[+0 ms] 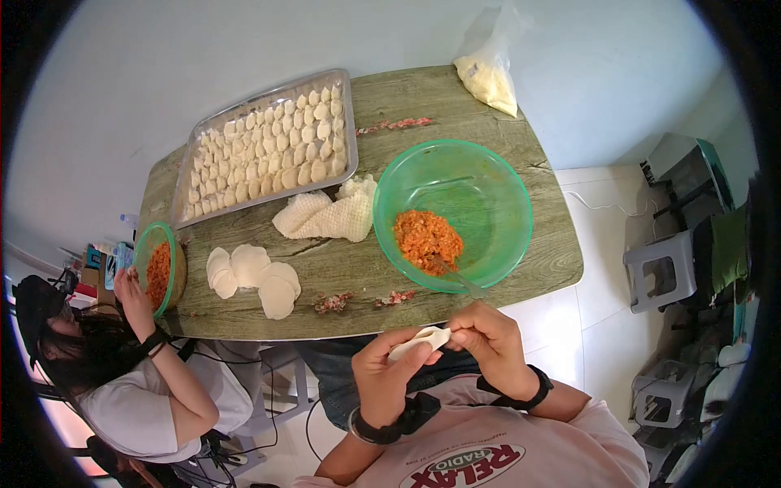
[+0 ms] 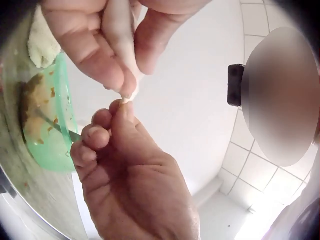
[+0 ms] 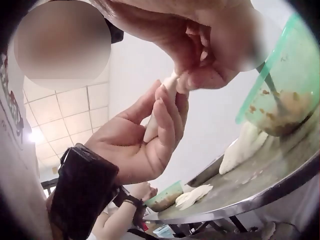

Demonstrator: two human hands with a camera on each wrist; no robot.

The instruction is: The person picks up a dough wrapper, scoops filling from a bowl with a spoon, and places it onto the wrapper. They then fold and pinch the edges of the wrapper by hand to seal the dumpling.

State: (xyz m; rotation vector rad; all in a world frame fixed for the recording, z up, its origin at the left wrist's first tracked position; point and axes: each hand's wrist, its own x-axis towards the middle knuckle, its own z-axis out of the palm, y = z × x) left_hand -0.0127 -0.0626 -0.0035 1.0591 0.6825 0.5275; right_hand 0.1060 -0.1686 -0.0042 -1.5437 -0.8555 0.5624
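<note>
Over the table's near edge, my left hand [image 1: 381, 376] holds a folded dumpling [image 1: 416, 343] of pale dough between thumb and fingers. The thumb and fingers of my right hand [image 1: 495, 348] pinch one end of that dumpling. In the left wrist view, both sets of fingertips meet at its narrow tip. The right wrist view shows its dough lying along the left fingers [image 3: 170, 119]. Just beyond the hands is a large green bowl [image 1: 500, 195] with orange-red filling [image 1: 427, 241] and a metal utensil [image 1: 460, 278] leaning in it.
A metal tray [image 1: 351, 134] with rows of dumplings lies at the back left. A white textured cloth [image 1: 325, 218] and round wrappers [image 1: 277, 291] are on the table. At left, another person [image 1: 163, 390] reaches to a smaller filling bowl [image 1: 181, 276]. A plastic bag [image 1: 490, 77] stands far right.
</note>
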